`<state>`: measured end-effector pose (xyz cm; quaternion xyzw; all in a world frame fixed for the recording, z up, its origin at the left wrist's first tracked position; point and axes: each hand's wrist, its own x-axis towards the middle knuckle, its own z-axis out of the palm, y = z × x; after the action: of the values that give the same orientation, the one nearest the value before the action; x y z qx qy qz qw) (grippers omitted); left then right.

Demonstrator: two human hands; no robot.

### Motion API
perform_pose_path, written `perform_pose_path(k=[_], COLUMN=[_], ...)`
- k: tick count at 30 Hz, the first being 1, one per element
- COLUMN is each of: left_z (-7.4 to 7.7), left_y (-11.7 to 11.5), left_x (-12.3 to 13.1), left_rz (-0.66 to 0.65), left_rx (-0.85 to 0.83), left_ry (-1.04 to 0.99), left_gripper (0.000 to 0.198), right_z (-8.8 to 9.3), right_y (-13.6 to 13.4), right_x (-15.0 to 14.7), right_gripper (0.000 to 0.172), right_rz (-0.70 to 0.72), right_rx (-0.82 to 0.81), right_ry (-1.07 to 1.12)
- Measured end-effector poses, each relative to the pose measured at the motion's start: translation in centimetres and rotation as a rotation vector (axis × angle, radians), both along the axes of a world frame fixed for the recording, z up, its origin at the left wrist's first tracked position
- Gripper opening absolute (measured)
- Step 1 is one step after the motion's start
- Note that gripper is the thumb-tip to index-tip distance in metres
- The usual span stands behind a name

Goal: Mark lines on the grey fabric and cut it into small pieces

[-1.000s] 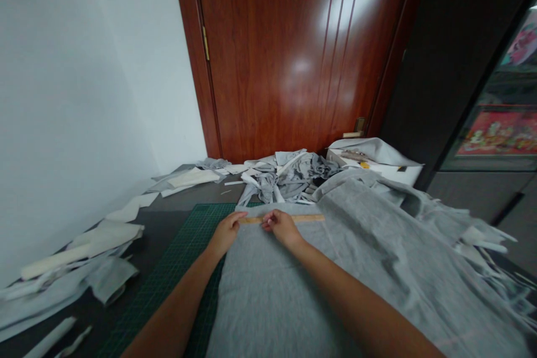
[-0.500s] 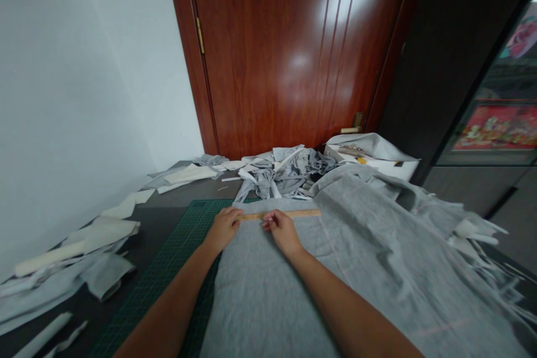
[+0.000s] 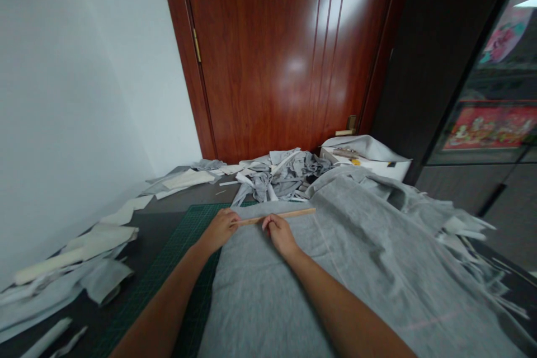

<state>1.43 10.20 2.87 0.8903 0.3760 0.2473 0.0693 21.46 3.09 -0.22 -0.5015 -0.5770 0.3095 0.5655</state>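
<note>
While the left hand (image 3: 222,227) pinches a ruler (image 3: 297,213) by one end and the right hand (image 3: 278,233) curls at its middle, hold unclear, measuring looks unfinished, though the grey cloth (image 3: 260,285) beneath them is spread and a pinkish line (image 3: 436,320) marks it to their right.

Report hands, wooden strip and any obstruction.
Left hand gripping wooden strip by left end. Right hand at its middle, fingers curled, hold unclear. Strip across grey cloth. Scrap pile beyond, not touching strip.
</note>
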Motion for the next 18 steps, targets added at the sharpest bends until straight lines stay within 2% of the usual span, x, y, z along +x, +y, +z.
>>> perform_pose_path(k=[4, 8, 11, 13, 18], left_z=[1.3, 2.5, 3.1, 3.3, 3.6], left_y=[-0.3, -1.0, -2.2, -3.0, -4.2], left_x=[0.2, 1.7, 3.6, 4.8, 6.0], left_rz=[0.037, 0.116, 0.035, -0.052, -0.126], left_rx=[-0.053, -0.289, -0.515, -0.615, -0.695], left_ry=[-0.185, -0.633, -1.001, -1.151, -1.251], left_gripper=[0.016, 0.021, 0.028, 0.03, 0.029], right_z=[0.0, 0.2, 0.8, 1.3, 2.9], right_y=[0.1, 0.5, 0.5, 0.3, -0.5], right_x=[-0.1, -0.2, -0.2, -0.3, -0.3], right_gripper=[0.021, 0.015, 0.01, 0.018, 0.031], right_rz=[0.001, -0.024, -0.008, 0.039, 0.144], right_rx=[-0.01, -0.04, -0.056, -0.057, -0.076], right_ry=[0.069, 0.131, 0.15, 0.158, 0.219])
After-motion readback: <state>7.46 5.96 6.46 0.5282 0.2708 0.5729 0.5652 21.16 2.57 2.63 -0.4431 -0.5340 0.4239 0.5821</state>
